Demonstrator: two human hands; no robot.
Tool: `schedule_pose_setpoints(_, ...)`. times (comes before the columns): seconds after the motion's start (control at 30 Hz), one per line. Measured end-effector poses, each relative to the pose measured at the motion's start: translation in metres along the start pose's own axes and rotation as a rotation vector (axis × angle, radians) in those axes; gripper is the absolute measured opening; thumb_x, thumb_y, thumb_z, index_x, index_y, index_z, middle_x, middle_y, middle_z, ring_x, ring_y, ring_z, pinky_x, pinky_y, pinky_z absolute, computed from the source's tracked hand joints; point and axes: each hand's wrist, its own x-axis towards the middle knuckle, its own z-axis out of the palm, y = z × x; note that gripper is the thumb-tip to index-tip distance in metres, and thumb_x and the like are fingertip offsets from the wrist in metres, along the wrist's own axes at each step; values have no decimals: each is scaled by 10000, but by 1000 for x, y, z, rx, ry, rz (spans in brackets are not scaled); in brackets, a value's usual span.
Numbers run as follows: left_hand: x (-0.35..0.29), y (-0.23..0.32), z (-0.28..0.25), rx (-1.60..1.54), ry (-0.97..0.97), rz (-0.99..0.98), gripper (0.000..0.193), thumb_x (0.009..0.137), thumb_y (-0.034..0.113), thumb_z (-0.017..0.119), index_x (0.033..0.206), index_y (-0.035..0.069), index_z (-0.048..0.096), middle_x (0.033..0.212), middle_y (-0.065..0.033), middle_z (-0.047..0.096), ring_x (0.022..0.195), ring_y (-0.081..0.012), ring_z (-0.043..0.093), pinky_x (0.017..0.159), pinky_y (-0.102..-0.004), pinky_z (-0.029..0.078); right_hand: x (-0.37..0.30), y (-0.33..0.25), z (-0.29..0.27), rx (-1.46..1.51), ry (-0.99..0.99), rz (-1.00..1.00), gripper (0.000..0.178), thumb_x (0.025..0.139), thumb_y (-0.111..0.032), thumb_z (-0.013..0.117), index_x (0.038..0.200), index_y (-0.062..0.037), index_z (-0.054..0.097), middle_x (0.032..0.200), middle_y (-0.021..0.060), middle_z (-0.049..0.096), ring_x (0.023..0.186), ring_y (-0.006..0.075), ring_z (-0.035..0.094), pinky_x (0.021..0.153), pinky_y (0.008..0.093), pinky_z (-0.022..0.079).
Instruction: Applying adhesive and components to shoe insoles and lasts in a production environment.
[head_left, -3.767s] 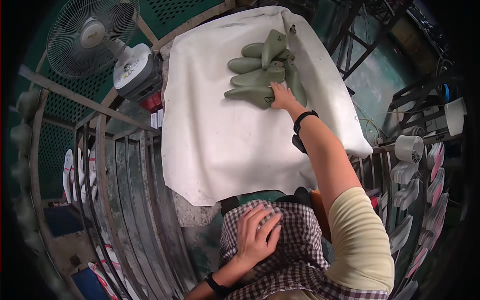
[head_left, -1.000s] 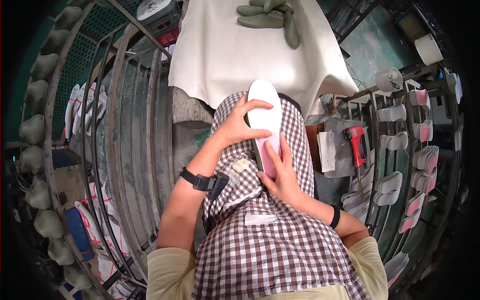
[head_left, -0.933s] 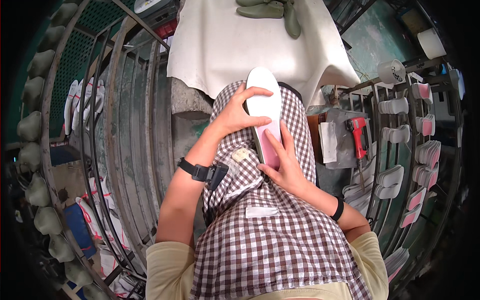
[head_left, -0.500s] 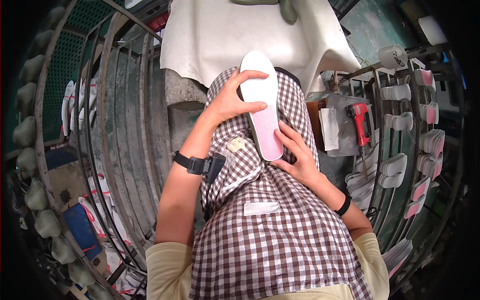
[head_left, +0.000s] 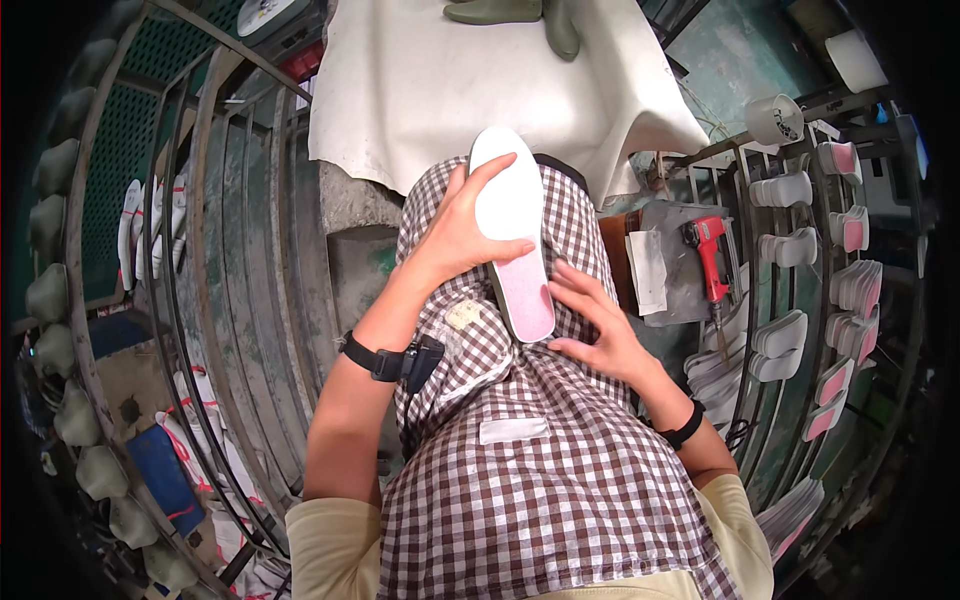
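Note:
My left hand point(head_left: 455, 232) grips an insole point(head_left: 511, 205), white at the front and pink at the heel, over my lap. Its fingers reach over the far left edge and the thumb lies across the middle. Along the insole's left side a dark greenish edge shows; what lies beneath is mostly hidden. My right hand point(head_left: 608, 338) is beside the pink heel, fingers and thumb spread, holding nothing. A checked brown and white apron point(head_left: 560, 480) covers my lap under both hands.
A white sheet point(head_left: 430, 90) drapes the bench ahead, with green shoe lasts point(head_left: 562, 35) on it. On the right, a red heat-gun-like tool point(head_left: 710, 258) rests on a grey board, beside racks of insoles point(head_left: 783, 335). Metal rails point(head_left: 215, 250) run along the left.
My right hand has come away from the heel, its fingers now apart. The insole, still in my left hand, sits slightly lower in view.

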Motion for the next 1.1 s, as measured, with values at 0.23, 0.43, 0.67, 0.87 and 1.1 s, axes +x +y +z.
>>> schedule_pose_setpoints(0.23,-2,2,1,-20,-3,-19,1022,577,236,900,1490,147,448,1289,-176,494,1272,-333,484,1096,-427,395,-97,184,-154,-877,657,560,630,767,-32,683,1366,16,495,1268,231,480,1124,407,568,1022,439,449)
schedule_pose_setpoints(0.43,-1,-4,1,-48,12,1,1043,579,238,899,1501,137,424,1309,-179,485,1276,-333,480,1098,-431,389,-73,216,-152,-869,779,749,557,753,-43,684,1279,25,514,1273,261,433,1053,481,577,938,480,490)
schedule_pose_setpoints(0.67,-1,-3,-1,-20,8,-20,1055,585,259,895,1510,127,404,1334,-189,473,1291,-345,467,1101,-437,382,4,70,-139,-238,469,417,342,831,-120,784,1137,-3,684,994,92,732,860,162,664,794,330,513)
schedule_pose_setpoints(0.87,-1,0,3,3,9,-20,1050,599,245,898,1510,125,391,1327,-187,470,1291,-344,460,1094,-435,384,80,-31,-91,-149,71,23,379,781,-100,825,1103,24,668,985,155,724,896,259,705,826,336,527)
schedule_pose_setpoints(1.1,-12,5,7,16,-24,-80,1040,585,204,896,1500,143,405,1274,-178,482,1234,-347,492,1070,-426,405,92,-48,-87,-234,-61,92,390,745,-81,805,1091,27,660,990,179,711,910,374,684,818,380,531)
